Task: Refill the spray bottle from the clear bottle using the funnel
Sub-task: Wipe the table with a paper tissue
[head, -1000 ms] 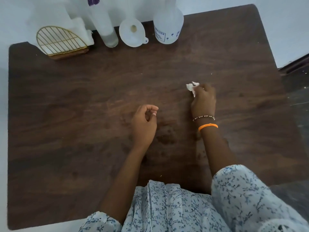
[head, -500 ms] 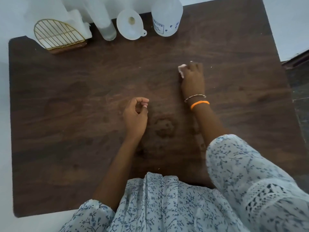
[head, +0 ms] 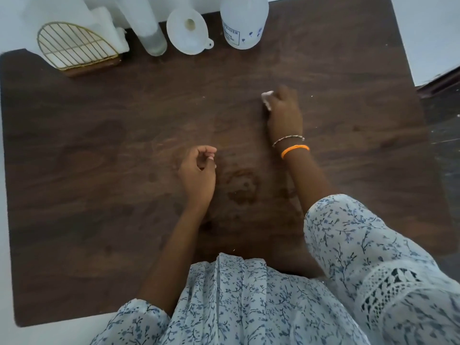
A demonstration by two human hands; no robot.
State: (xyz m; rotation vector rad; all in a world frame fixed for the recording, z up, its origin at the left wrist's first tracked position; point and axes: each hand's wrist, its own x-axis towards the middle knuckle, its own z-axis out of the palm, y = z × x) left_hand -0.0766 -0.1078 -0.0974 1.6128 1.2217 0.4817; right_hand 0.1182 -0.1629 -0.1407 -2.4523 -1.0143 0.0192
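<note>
At the table's far edge stand a tall clear bottle (head: pixel 149 33), a white funnel (head: pixel 188 31) lying mouth-up, and a wide frosted bottle (head: pixel 244 23) with a printed label; their tops are cut off by the frame. My right hand (head: pixel 283 113) holds a small white tissue wad (head: pixel 266 99) against the dark wooden table (head: pixel 99 145), right of centre. My left hand (head: pixel 199 175) rests on the table near the middle, fingers loosely curled, holding nothing. Both hands are well short of the bottles.
A gold wire napkin holder (head: pixel 74 48) with white napkins sits at the far left corner. A damp smudge (head: pixel 242 185) marks the wood between my hands. The table's right edge borders a dark floor (head: pixel 445 145).
My right hand slid the tissue farther from me across the table, toward the bottles. The left hand stayed put. The camera tilted, so the bottles sit higher in frame.
</note>
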